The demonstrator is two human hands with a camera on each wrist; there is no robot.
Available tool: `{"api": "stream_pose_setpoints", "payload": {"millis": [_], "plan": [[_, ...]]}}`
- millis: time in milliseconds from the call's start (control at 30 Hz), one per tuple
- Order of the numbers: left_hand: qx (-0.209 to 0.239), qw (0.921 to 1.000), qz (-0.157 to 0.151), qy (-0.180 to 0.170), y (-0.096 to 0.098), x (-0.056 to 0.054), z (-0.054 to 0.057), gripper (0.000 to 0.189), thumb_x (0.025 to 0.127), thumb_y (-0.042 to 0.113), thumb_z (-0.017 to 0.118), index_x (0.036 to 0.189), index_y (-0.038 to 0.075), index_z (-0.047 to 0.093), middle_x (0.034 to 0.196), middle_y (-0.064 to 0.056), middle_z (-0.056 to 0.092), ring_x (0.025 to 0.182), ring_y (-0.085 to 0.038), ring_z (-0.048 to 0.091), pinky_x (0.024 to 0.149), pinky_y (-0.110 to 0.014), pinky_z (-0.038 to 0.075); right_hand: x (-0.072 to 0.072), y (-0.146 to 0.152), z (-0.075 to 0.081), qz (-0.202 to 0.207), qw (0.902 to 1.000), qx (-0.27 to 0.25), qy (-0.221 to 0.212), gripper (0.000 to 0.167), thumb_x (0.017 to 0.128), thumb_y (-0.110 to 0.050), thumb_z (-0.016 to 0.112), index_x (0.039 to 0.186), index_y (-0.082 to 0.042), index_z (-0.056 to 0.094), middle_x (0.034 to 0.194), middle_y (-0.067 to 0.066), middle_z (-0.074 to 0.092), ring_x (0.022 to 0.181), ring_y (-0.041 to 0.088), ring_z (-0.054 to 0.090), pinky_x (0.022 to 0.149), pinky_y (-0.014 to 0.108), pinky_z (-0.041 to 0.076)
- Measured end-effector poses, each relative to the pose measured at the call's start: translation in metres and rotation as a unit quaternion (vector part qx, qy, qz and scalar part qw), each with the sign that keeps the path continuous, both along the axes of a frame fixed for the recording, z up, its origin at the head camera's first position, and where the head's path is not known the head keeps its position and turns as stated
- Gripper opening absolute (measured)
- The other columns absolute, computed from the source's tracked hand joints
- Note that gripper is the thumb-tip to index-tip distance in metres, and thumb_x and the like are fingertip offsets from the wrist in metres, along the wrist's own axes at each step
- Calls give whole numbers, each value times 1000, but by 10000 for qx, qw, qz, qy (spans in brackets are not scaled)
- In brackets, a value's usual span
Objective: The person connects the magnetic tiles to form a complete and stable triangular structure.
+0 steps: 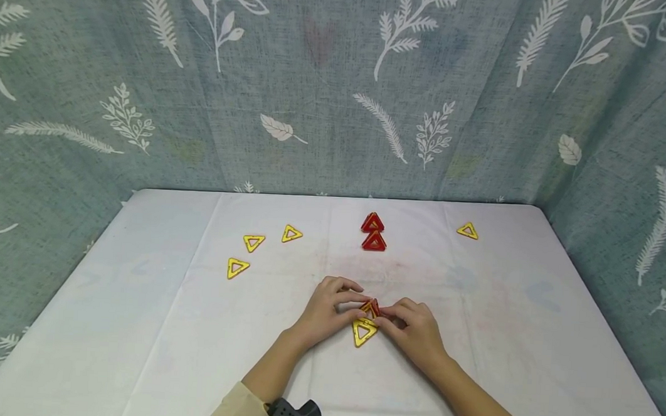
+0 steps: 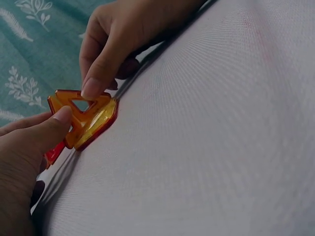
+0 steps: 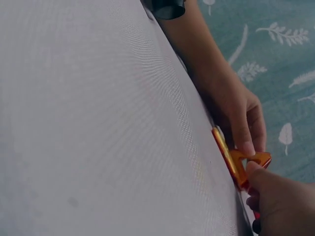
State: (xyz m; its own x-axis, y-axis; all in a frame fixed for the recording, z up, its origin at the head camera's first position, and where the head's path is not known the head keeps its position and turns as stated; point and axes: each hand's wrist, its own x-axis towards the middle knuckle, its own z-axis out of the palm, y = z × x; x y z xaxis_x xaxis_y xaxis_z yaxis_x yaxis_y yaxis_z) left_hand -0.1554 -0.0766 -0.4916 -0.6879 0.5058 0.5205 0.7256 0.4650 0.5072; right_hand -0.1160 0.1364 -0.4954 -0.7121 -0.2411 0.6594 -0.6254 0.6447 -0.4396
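Between both hands, near the middle of the table, stands a small group of red triangular magnetic tiles [image 1: 370,308]. A yellow triangular tile [image 1: 363,331] lies flat at its near side. My left hand [image 1: 332,307] pinches the group from the left, its thumb on the face of an orange-looking tile [image 2: 81,115] in the left wrist view. From the other side my right hand [image 1: 414,333] pinches the same group, thumb at its edge. Fingers partly hide the tiles, so how the far faces join cannot be seen.
Two red tile pyramids [image 1: 374,232] stand one before the other at the back. Several loose yellow triangles lie about, three such as this yellow triangle [image 1: 237,268] on the left and a lone yellow triangle [image 1: 468,231] at the back right. A black wrist device [image 1: 294,414] sits by the left sleeve.
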Motion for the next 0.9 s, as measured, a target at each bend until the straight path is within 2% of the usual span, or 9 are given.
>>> {"api": "stream_pose_setpoints", "payload": {"millis": [100, 300, 500, 600, 700, 800, 900], "plan": [[-59, 9999, -19, -85, 0, 0, 0, 28, 78, 27, 76, 105, 18, 74, 110, 2, 61, 102, -17, 51, 87, -37, 40, 0, -1, 0, -12, 10000, 32, 26, 23, 64, -19, 84, 84, -12, 75, 70, -9, 59, 58, 1, 40, 59, 18, 28], [-350, 9981, -61, -501, -1, 2, 2, 31, 84, 31, 70, 113, 19, 71, 114, 3, 60, 108, -17, 49, 91, -41, 38, 1, 0, 0, -13, 9999, 98, 41, 23, 65, -18, 84, 84, -11, 75, 71, -9, 59, 58, 1, 39, 58, 19, 28], [-431, 9951, -82, -888, -4, 3, 4, 27, 89, 30, 64, 114, 21, 70, 115, 4, 59, 109, -15, 48, 92, -41, 36, 2, 2, 1, 15, 9994, 169, -310, 22, 68, -17, 83, 88, -12, 75, 74, -11, 59, 62, -1, 38, 59, 18, 27], [-419, 9939, -119, -1014, -5, 3, 4, 28, 88, 32, 65, 114, 21, 70, 115, 4, 58, 110, -15, 47, 92, -41, 36, 1, 3, 2, 156, 9989, 110, -425, 22, 70, -14, 82, 90, -11, 75, 76, -10, 60, 63, 0, 39, 60, 19, 28], [-590, 9920, -119, -1108, -5, 2, 5, 33, 88, 35, 65, 118, 23, 68, 118, 5, 57, 112, -15, 45, 94, -41, 35, 1, 5, 2, 333, 9982, 75, -492, 23, 71, -14, 81, 93, -11, 75, 76, -9, 60, 62, 1, 39, 61, 19, 28], [-852, 9893, -100, -1177, -5, 3, 8, 37, 89, 38, 63, 123, 25, 64, 122, 5, 55, 116, -15, 43, 97, -41, 33, 1, 6, 2, 464, 9964, 144, -690, 33, 69, -23, 83, 98, -11, 74, 79, -10, 59, 64, 1, 40, 63, 21, 29], [-1014, 9874, -102, -1211, -6, 3, 8, 39, 90, 40, 61, 126, 25, 62, 124, 5, 54, 118, -15, 42, 98, -42, 32, 2, 7, 3, 530, 9930, 397, -977, 52, 64, -41, 84, 106, -13, 72, 85, -10, 59, 71, 1, 43, 68, 25, 32]]}}
